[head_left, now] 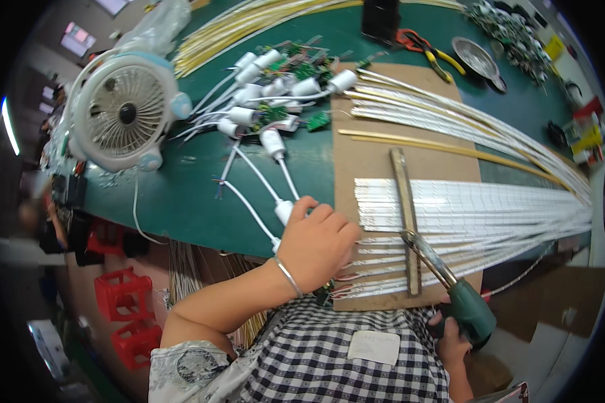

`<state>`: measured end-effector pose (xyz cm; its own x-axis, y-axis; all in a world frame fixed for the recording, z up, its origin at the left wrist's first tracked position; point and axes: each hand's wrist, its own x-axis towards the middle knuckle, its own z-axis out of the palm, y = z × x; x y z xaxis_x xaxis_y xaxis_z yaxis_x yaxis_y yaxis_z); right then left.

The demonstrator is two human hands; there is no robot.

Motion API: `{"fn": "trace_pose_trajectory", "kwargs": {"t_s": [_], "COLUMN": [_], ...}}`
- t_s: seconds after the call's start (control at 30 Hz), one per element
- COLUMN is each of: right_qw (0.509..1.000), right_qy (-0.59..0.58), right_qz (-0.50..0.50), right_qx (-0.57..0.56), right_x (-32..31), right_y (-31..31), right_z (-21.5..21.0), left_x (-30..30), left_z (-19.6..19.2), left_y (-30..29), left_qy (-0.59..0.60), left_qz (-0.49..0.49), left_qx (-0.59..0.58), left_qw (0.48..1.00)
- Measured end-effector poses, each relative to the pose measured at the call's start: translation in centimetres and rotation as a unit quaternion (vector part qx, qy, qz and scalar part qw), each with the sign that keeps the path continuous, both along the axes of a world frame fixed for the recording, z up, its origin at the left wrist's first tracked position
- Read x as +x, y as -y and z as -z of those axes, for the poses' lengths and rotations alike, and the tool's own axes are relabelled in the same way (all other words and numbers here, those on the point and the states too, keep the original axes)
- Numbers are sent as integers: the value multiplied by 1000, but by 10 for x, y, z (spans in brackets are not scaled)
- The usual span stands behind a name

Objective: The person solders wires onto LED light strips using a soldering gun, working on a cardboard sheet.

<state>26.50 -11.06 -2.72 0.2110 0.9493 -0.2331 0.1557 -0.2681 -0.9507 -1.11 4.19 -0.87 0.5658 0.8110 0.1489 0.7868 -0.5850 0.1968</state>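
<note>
My left hand is closed at the left edge of the cardboard sheet, its fingers curled down; what they hold, if anything, is hidden. A white plastic cap with a cord lies against its knuckles. My right hand grips a soldering iron by its green handle. The iron's metal tip reaches a narrow metal bar lying across a row of white LED strips. Loose wire ends of the strips stick out beside my left hand. The strips rest on the brown cardboard.
Several white caps with cords and green circuit boards are heaped beyond. A fan stands on the left. Pliers and a metal dish lie at the back right. Red stools are on the floor at left.
</note>
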Motion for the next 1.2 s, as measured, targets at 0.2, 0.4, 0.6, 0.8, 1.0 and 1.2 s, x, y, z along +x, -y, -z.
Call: {"fn": "trace_pose_trajectory", "kwargs": {"t_s": [0.2, 0.4, 0.6, 0.8, 1.0, 1.2], "right_qw": [996, 993, 992, 988, 991, 988], "right_qy": [-6, -47, -39, -36, -47, -29], "right_qz": [40, 43, 45, 90, 80, 118], "right_qx": [74, 104, 107, 120, 94, 100], "right_x": [-1, -5, -4, -7, -7, -10], "right_y": [-2, -6, -6, -5, -6, -3], "right_z": [4, 7, 8, 11, 8, 5], "left_x": [-61, -95, -99, -110, -117, -110], "left_z": [-13, 11, 14, 1, -16, -9], "left_y": [-33, -22, -4, 9, -39, -72], "left_qy": [23, -1, 116, 74, 17, -104], "left_qz": [19, 7, 68, 60, 32, 130], "left_qx": [-17, 15, -24, -92, 90, 174], "left_qw": [999, 1000, 991, 991, 995, 971]}}
